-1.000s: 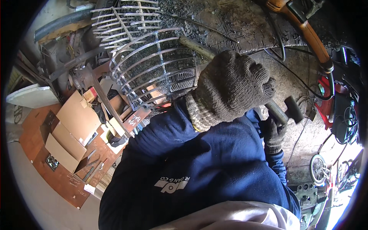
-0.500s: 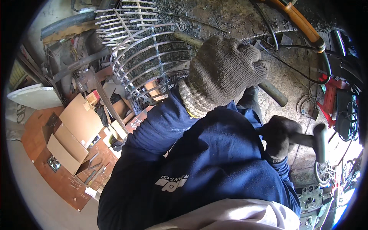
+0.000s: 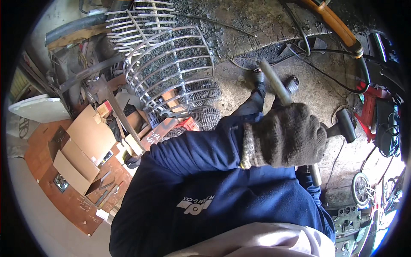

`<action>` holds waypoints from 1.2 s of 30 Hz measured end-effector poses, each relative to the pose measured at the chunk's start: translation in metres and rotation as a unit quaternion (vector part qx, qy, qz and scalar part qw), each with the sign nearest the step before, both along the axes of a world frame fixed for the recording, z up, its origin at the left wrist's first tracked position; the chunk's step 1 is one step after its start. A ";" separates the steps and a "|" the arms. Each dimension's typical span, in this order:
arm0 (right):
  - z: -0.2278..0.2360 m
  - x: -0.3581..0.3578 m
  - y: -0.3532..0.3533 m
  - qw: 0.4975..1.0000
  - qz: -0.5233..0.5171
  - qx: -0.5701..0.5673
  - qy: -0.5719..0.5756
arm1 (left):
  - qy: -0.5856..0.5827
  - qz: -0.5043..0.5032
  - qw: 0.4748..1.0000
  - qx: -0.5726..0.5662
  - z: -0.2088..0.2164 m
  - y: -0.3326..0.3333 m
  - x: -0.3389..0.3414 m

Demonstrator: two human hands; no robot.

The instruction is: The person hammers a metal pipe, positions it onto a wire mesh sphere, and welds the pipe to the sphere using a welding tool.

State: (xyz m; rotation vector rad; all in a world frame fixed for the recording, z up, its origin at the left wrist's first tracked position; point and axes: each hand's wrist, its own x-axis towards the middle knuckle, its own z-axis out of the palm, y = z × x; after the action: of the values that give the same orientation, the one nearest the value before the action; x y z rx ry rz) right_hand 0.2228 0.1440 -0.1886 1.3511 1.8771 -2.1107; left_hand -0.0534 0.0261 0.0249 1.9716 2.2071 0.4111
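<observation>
- The gloved left hand (image 3: 286, 136) is closed around a round rod (image 3: 276, 84) — its long axis goes from 11 to 5 o'clock.
- The hammer head (image 3: 346, 125) lies near, at 3 o'clock from this hand.
- The right hand is hidden — its grip I cannot tell.

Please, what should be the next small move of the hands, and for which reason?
Probably ease the left hand slightly leftward, with the rod in its grip: the head of the hammer juts out just right of that hand, which seems to hide the rest.
</observation>
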 end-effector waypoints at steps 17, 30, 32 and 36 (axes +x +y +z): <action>-0.005 -0.052 0.024 0.994 -0.022 -0.104 -0.023 | 0.100 0.387 0.828 -0.393 0.080 -0.093 -0.173; 0.004 -0.076 0.010 0.994 0.007 -0.099 -0.041 | 0.218 0.365 0.813 -0.397 0.030 -0.082 -0.160; -0.001 -0.076 0.006 0.995 -0.002 -0.093 -0.035 | 0.217 0.381 0.803 -0.403 0.019 -0.074 -0.162; -0.004 -0.074 0.006 0.995 0.007 -0.090 -0.033 | 0.230 0.380 0.806 -0.390 0.016 -0.080 -0.163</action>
State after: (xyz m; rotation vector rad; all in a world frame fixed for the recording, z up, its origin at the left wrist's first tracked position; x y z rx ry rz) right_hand 0.1487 0.1498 -0.1928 1.3453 1.6246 -2.1396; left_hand -0.2164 -0.0537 0.0407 0.7464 2.7102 -0.8850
